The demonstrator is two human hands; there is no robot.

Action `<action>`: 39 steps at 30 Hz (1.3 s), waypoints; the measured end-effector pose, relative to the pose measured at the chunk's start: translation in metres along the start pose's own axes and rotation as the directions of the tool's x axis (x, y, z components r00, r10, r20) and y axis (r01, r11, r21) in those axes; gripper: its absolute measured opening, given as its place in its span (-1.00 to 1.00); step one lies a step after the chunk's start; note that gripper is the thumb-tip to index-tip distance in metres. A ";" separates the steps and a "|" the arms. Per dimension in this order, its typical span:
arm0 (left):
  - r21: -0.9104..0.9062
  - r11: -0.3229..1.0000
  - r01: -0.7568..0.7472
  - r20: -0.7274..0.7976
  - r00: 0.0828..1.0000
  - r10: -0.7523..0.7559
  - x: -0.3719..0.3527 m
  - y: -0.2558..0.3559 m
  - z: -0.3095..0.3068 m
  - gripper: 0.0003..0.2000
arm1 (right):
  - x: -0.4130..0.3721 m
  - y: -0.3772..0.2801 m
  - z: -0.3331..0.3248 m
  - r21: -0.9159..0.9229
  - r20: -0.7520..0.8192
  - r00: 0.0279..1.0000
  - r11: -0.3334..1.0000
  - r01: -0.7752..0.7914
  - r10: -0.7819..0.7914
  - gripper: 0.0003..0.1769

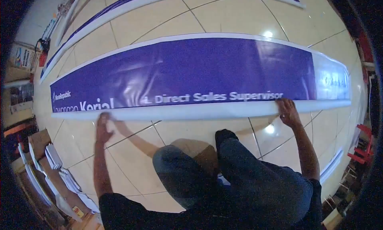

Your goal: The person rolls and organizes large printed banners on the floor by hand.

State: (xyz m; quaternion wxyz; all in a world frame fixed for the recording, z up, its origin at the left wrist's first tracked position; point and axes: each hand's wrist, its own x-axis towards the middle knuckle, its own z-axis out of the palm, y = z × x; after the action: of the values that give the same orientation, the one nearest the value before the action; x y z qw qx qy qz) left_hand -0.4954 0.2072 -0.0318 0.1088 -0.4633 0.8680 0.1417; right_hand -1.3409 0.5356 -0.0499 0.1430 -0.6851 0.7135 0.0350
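A long purple banner [235, 66] with white lettering and white borders lies across the tiled floor in front of me. Its near edge is turned over into a white roll [191, 111] that cuts through some of the letters. My left hand [103, 129] touches the roll near its left end, slightly blurred, fingers forward and thumb held apart. Toward the right end, my right hand [289, 113] has its bent fingers over the roll, just below the last printed word. The underside of the roll is hidden.
Another purple and white banner [131, 5] stretches across the floor farther away. Stacked boards and white sheets [60, 174] stand at the lower left. A red plastic object [362, 144] is at the right edge. My bent knees [179, 166] are close to the roll.
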 end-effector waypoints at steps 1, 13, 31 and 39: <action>-0.074 0.994 -0.075 -0.045 0.996 0.072 0.020 0.060 0.005 -0.02 | 0.012 -0.003 0.006 0.056 0.008 0.998 0.997 0.057 -0.058 -0.23; -0.262 0.947 -0.187 -0.161 0.976 0.149 0.163 0.178 -0.038 -0.49 | 0.099 -0.014 -0.044 0.216 0.098 0.988 0.972 0.098 -0.121 -0.24; -0.026 0.939 -0.343 0.089 0.935 0.344 0.253 0.144 -0.059 -0.37 | 0.224 -0.018 -0.065 0.115 0.101 0.921 0.924 0.366 -0.377 -0.13; -0.021 0.933 -0.359 0.000 0.933 0.359 0.301 0.147 -0.081 -0.28 | 0.246 0.021 -0.067 0.003 0.167 0.962 0.976 0.219 -0.216 -0.02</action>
State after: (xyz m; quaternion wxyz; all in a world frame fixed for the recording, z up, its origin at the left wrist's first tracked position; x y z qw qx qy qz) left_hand -0.7878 0.0243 -0.0315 0.0781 -0.2976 0.9363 0.1691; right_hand -1.3773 0.2824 -0.0505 0.1999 -0.7549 0.6192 0.0816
